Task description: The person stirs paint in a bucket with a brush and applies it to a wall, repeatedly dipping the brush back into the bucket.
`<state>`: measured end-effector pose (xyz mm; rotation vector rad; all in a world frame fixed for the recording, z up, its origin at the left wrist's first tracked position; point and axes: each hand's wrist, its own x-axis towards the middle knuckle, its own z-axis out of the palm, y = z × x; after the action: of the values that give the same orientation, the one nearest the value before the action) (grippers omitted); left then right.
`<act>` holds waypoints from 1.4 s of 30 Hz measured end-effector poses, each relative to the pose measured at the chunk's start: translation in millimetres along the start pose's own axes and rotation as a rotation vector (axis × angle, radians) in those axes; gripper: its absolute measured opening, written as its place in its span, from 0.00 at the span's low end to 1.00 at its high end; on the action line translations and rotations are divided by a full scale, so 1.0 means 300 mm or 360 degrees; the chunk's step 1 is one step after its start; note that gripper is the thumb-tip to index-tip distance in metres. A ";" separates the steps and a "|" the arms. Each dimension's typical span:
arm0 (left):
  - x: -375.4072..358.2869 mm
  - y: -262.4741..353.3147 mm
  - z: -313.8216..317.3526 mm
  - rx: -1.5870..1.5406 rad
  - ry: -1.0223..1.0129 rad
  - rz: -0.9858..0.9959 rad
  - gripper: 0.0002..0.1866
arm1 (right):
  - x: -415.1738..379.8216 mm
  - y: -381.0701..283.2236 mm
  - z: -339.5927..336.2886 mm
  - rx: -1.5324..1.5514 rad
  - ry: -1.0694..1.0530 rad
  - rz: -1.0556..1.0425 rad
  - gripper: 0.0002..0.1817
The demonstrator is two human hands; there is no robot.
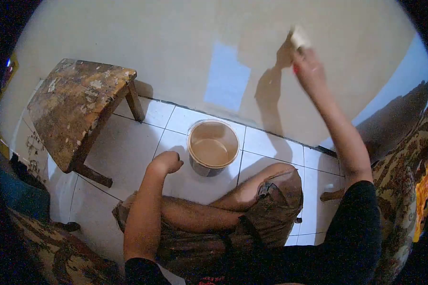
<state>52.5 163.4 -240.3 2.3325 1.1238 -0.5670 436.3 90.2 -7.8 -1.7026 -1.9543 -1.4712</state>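
Observation:
My right hand (309, 69) is raised against the wall at the upper right, closed around a paint brush (299, 38) whose pale head is at the wall and somewhat blurred. Low in front of me, my left hand (169, 162) is closed beside a round bucket (195, 164), not visibly touching it; whether anything is inside the fingers is hidden. Beige paint shows in the bottom of the bucket, which stands upright on the tiles. Beige covers much of the wall (171, 52), with a pale blue patch (227, 78) at the middle.
A paint-stained wooden stool (78, 104) stands at the left. My crossed legs (204, 216) are close behind the bucket on the white tiled floor (128, 142). Patterned upholstery (399, 199) is at the right, with an orange cloth or bag (425, 202) beside it.

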 end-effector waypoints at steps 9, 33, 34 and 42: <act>0.003 -0.043 0.049 -0.0197 0.0305 -0.0035 0.19 | -0.514 -0.451 0.211 0.0927 -0.0875 0.0128 0.07; 0.049 0.073 0.041 -0.1598 0.0306 -0.0040 0.18 | -0.719 -0.512 0.272 0.1812 -0.0724 0.1365 0.08; 0.055 0.072 0.043 -0.1582 0.0300 -0.0014 0.18 | -0.713 -0.509 0.264 0.1700 -0.0589 0.1201 0.07; 0.048 0.066 0.041 -0.1542 0.0254 -0.0021 0.19 | -0.308 -0.307 0.076 0.0623 0.0294 0.0587 0.12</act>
<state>74.8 154.2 -253.1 1.5271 1.1306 0.1690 402.0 57.8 -131.6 -1.5774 -1.5943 -0.9996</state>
